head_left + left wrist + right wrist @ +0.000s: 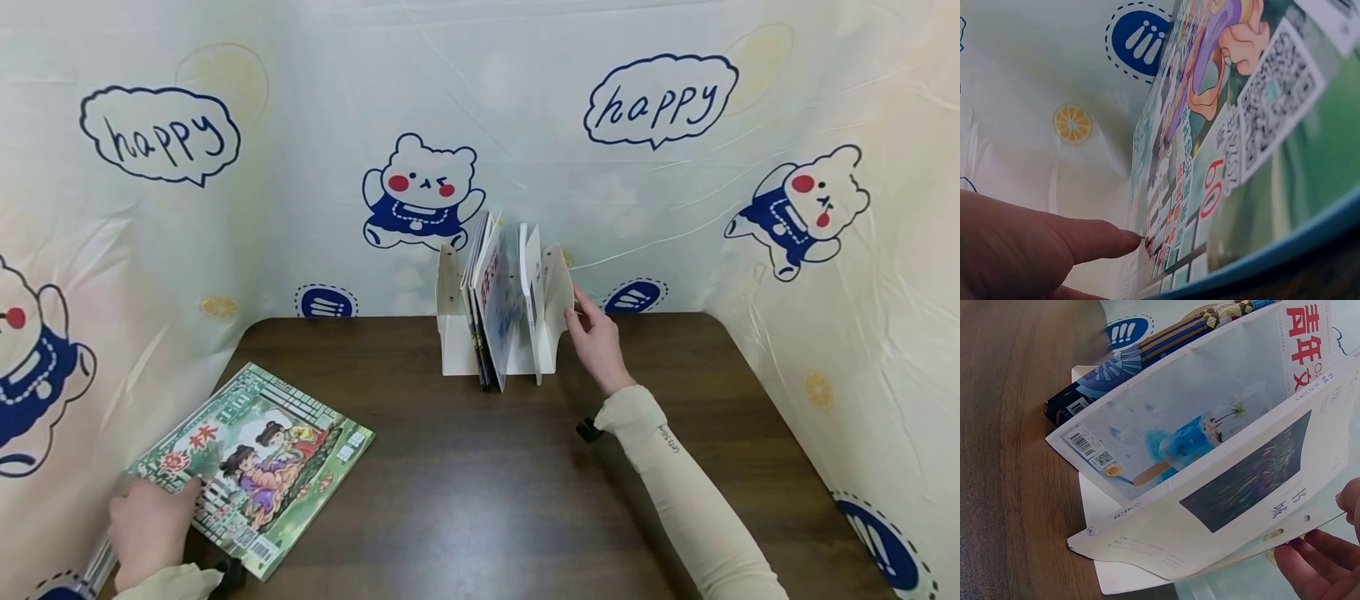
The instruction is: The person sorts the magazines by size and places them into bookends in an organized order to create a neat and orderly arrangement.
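On the left of the table lies a green magazine [262, 467] with cartoon figures on its cover. My left hand [153, 525] grips its near left edge, thumb [1100, 240] on the cover and the other fingers mostly hidden. At the back centre stands a white book rack [455, 346] holding several upright magazines. My right hand [597, 340] pinches the rack's right side panel between thumb and fingers [1313, 565]. Inside the rack, a pale blue magazine [1147, 434] and a white magazine [1247, 481] lean with a gap between them.
The brown wooden table [450, 500] reaches back to a pale curtain [525, 83] printed with bears and lettering. A dark-covered magazine [1122, 378] stands at the rack's left. Curtain folds run along both table sides.
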Demonstrator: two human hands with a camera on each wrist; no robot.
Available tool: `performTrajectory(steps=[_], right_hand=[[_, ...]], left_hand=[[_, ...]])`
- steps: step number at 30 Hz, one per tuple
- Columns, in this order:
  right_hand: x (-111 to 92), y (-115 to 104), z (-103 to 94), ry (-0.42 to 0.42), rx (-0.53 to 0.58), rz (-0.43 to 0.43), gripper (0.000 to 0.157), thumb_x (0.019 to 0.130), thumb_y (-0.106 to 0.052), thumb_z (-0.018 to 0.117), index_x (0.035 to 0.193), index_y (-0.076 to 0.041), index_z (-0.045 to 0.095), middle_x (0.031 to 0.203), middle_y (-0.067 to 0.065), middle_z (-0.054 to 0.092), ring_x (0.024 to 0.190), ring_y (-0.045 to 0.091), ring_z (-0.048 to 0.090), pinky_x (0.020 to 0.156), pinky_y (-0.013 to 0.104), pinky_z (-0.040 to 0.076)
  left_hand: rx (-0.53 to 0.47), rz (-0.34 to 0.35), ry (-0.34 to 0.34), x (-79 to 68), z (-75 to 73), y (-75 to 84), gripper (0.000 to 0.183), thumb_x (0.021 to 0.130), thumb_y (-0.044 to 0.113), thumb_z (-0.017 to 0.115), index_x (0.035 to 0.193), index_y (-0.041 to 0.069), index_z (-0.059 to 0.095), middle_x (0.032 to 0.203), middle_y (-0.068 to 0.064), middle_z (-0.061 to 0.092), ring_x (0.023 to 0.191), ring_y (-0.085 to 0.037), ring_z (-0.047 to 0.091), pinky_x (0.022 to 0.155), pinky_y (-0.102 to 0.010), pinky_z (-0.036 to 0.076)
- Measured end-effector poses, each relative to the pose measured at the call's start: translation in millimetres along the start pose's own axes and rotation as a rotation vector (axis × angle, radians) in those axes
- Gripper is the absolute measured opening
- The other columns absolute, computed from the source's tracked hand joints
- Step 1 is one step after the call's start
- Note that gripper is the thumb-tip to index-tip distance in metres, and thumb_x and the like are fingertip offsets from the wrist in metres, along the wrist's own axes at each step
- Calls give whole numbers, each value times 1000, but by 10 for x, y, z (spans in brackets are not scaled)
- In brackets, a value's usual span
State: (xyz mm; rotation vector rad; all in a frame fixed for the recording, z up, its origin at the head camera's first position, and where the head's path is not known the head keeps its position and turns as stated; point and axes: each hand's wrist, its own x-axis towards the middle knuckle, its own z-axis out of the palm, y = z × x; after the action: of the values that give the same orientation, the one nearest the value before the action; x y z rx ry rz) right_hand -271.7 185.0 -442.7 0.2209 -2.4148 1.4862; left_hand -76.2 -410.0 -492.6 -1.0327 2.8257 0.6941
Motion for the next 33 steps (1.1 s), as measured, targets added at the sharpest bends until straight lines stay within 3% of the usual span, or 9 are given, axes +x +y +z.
performTrajectory(steps=[5, 11, 16, 18, 21, 26, 29, 33], right_hand=[[-3, -10, 2, -4, 7, 1, 51, 109, -23, 56, 159, -21, 45, 147, 15, 60, 112, 33, 68, 93, 48, 59], [1, -10, 1, -8, 3, -6, 48, 109, -19, 56, 156, -11, 50, 140, 19, 63, 116, 32, 66, 95, 48, 58], [-2, -7, 2, -7, -7, -14, 46, 109, -17, 56, 153, -6, 51, 139, 22, 63, 117, 33, 66, 97, 50, 57], [-5, -9, 3, -6, -5, -11, 46, 108, -17, 56, 153, -6, 52, 139, 22, 63, 117, 34, 66, 97, 50, 57], [-5, -17, 2, -6, -4, -7, 46, 108, -17, 56, 153, -7, 52, 140, 21, 63, 118, 34, 66, 98, 50, 57], [-16, -28, -2, -10, -1, 4, 46, 108, -17, 56, 153, -9, 52, 141, 20, 63, 119, 34, 65, 99, 49, 56], [-19, -31, -2, -12, 3, 6, 46, 108, -17, 56, 153, -8, 52, 140, 21, 62, 119, 34, 65, 99, 49, 56], [-16, -39, -2, -13, 7, 9, 46, 108, -17, 57, 153, -8, 53, 139, 21, 63, 119, 34, 65, 99, 49, 56]], left_hand=[[30, 2, -5, 0, -48, -47, 75, 97, 31, 59, 115, -38, 38, 112, -57, 45, 104, -68, 49, 87, -71, 45], [46, -42, -58, 26, -108, -72, 85, 96, 42, 63, 118, -37, 39, 113, -54, 49, 105, -66, 52, 90, -69, 45], [-27, -67, -98, 58, -130, -111, 88, 94, 43, 69, 125, -33, 40, 120, -52, 50, 100, -61, 59, 96, -69, 41], [-94, -82, -107, 55, -134, -123, 86, 92, 40, 73, 127, -32, 41, 116, -50, 54, 86, -52, 67, 92, -67, 43], [-159, -105, -119, 35, -149, -123, 82, 92, 38, 76, 127, -30, 44, 96, -40, 64, 68, -38, 69, 78, -55, 48], [-194, -114, -125, -10, -172, -99, 75, 95, 38, 73, 124, -27, 50, 74, -20, 69, 68, -33, 66, 62, -40, 42], [-224, -130, -129, -7, -168, -98, 70, 94, 36, 74, 122, -25, 53, 78, -23, 70, 65, -30, 67, 58, -37, 43], [-289, -167, -146, 41, -144, -128, 71, 93, 30, 76, 127, -26, 49, 99, -38, 65, 64, -29, 68, 59, -41, 55]])
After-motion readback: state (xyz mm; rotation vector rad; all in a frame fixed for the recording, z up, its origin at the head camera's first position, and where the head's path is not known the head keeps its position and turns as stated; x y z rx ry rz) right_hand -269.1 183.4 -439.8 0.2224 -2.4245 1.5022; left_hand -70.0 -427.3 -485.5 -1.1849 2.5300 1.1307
